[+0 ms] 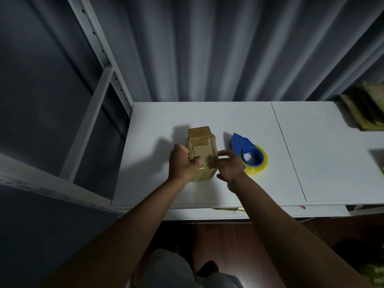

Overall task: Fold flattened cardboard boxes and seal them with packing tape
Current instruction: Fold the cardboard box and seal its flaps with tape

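Observation:
A small brown cardboard box stands folded on the white table, with shiny tape across its near face. My left hand grips the box's left side, thumb lying over the taped front. My right hand is at the box's right side, its fingers curled against the lower right edge; that part is blurred. A blue tape dispenser holding a yellowish roll of packing tape lies flat on the table just right of my right hand, touched by neither hand.
A stack of flattened cardboard boxes lies at the table's far right edge. A white metal shelf frame rises at the left. Grey curtain hangs behind the table. A seam divides the tabletop right of the dispenser.

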